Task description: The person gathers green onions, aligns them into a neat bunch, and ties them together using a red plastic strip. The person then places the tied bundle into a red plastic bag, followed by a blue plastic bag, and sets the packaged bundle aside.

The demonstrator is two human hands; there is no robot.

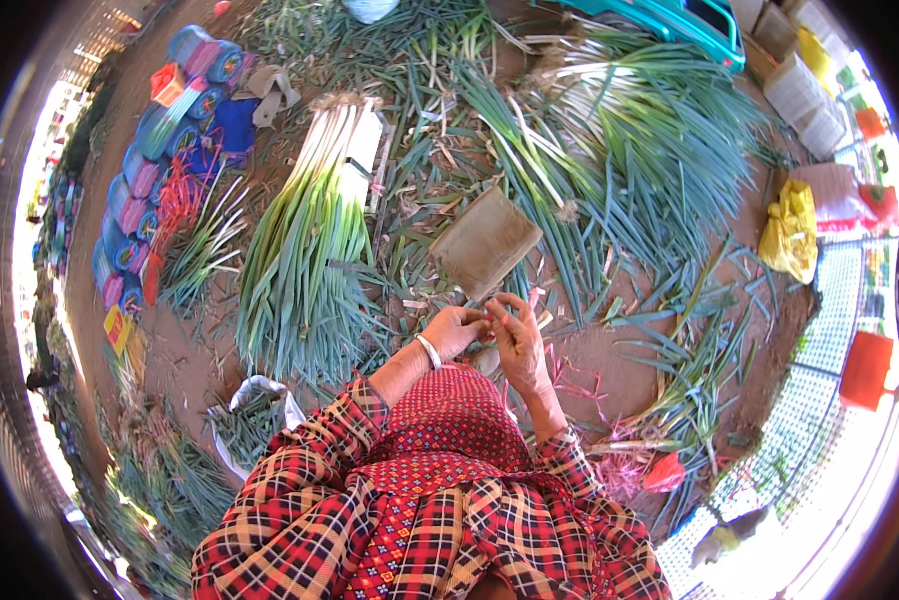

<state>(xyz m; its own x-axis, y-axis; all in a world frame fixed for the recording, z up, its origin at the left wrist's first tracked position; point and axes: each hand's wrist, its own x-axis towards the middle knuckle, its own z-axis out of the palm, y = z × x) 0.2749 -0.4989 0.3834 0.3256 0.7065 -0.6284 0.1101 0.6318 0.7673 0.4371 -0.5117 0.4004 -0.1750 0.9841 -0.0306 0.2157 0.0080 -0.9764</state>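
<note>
My left hand (455,331), with a pale bangle at its wrist, meets my right hand (520,341) in front of my patterned red apron (449,424). Their fingertips come together with a small reddish spot between them; whether they pinch something is too small to tell. Just beyond the fingers is a worn brown block-shaped object (487,241). To the left, trimmed green onions (307,217) lie in a thick bundle, white root ends away from me, beside a white board (361,161). A large loose heap of green onions (644,142) spreads at the far right.
Banded blue-and-pink bundles (130,199) line the left, near red twine (183,195). A white sack (250,401) holds green leaves. Pink twine (622,472), a yellow bag (788,232) and a teal plastic frame (667,22) lie to the right. Leaf scraps litter the soil.
</note>
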